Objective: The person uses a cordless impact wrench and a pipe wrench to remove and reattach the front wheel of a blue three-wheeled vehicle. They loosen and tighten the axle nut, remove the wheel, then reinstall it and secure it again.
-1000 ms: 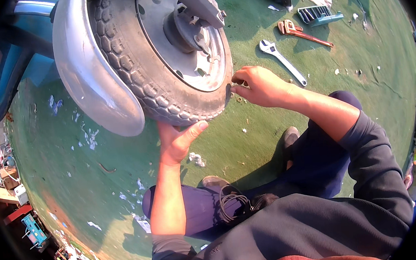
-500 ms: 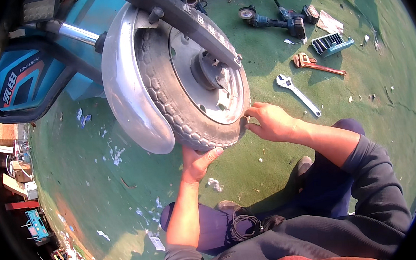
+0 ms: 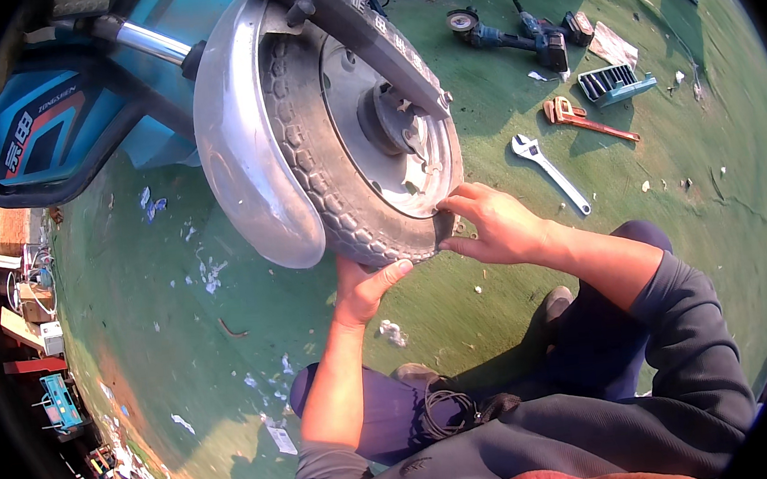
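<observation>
A wheel with a knobbly black tyre [image 3: 361, 234] and a pale metal rim [image 3: 367, 170] hangs in a dark fork [image 3: 368, 47], under a shiny silver mudguard [image 3: 246, 151]. From below, my left hand [image 3: 362, 288] cups the tyre, its thumb lying along the tread and its other fingers mostly hidden behind. My right hand [image 3: 495, 222] grips the tyre's right edge between thumb and fingers, with the fingertips reaching the rim. Just by that thumb, a small pale piece shows at the tyre's edge; I cannot make out what it is.
On the green floor covering [image 3: 489, 321] to the right lie an adjustable wrench [image 3: 551, 174], a red pipe wrench [image 3: 590, 121], a socket box [image 3: 616, 84], an angle grinder [image 3: 498, 37] and another cordless tool [image 3: 552, 28]. Blue vehicle bodywork [image 3: 43, 145] stands at left. Paper scraps [image 3: 277, 435] litter the floor.
My right fingers have moved left, further over the tyre toward the rim. The wheel and mudguard sit slightly higher and further right in view. My left hand keeps its place beneath the tyre.
</observation>
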{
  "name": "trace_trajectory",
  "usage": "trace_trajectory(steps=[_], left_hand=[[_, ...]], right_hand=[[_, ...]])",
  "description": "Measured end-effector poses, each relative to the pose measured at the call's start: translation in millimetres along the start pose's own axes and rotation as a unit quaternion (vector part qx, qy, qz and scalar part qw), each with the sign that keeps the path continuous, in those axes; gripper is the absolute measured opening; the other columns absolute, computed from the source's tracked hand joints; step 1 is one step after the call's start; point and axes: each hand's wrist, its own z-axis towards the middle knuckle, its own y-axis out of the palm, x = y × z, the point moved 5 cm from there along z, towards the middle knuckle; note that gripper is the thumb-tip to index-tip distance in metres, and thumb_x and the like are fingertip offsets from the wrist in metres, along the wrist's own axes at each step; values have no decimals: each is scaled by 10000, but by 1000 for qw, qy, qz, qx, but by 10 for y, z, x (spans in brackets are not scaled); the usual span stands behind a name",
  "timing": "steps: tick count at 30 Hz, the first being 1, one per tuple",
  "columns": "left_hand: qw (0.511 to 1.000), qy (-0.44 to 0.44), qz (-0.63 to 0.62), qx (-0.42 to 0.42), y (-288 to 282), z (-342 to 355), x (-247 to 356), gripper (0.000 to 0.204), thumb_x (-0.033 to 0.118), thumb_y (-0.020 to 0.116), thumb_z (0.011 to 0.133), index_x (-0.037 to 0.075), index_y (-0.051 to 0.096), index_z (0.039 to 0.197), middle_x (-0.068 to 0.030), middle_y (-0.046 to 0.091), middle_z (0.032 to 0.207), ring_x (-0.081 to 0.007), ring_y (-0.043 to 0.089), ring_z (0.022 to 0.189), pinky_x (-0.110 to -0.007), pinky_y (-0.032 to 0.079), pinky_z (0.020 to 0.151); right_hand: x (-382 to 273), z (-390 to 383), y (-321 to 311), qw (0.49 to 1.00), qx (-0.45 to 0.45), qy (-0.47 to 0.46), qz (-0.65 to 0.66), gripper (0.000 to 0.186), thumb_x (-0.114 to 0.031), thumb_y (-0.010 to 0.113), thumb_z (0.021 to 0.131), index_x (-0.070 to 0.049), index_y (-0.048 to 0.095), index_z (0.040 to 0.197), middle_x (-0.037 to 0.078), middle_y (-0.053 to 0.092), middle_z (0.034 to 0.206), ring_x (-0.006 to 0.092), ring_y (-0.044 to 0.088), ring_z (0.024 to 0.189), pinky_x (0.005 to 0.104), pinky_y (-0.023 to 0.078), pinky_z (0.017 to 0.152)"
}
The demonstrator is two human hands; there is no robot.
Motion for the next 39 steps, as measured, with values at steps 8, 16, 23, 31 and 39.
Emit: trace_trajectory(steps=[8, 16, 23, 31, 39], left_hand=[[1000, -3, -3, -10, -1, 32, 6, 787, 89, 817, 750, -23, 415, 1417, -136, 553, 1333, -232, 541, 1238, -378, 399, 1095], [1000, -10, 9, -7, -24, 18, 32, 756, 80, 806, 750, -33, 436, 1401, -145, 568, 1316, -236, 555, 1219, -377, 407, 1088], [1000, -2, 6, -6, -25, 38, 21, 768, 77, 805, 742, -43, 432, 1403, -148, 566, 1315, -238, 555, 1217, -374, 407, 1084], [1000, -19, 13, -7, -58, 20, 1, 794, 85, 807, 742, -34, 410, 1418, -153, 551, 1331, -245, 545, 1231, -382, 403, 1091], [1000, -23, 3, 3, -40, 14, 19, 831, 97, 815, 743, -15, 381, 1443, -149, 530, 1356, -247, 536, 1241, -383, 401, 1096]], right_hand=[[-12, 51, 39, 999, 14, -29, -4, 596, -350, 768, 814, -23, 579, 1275, 193, 576, 1213, 397, 579, 1110, 465, 501, 950], [-19, 57, 55, 999, 16, -30, -8, 601, -344, 773, 808, -28, 582, 1282, 196, 575, 1218, 395, 581, 1113, 461, 507, 945], [-9, 68, 68, 1000, 2, -16, -2, 625, -333, 776, 803, -35, 569, 1312, 198, 569, 1228, 400, 577, 1120, 464, 506, 950], [-28, 73, 69, 999, 26, -36, -3, 562, -315, 786, 817, -3, 595, 1244, 194, 598, 1160, 382, 595, 1090, 449, 507, 931], [-20, 74, 74, 999, 33, -34, 0, 570, -310, 791, 813, -3, 592, 1250, 198, 598, 1162, 386, 598, 1089, 448, 513, 932]])
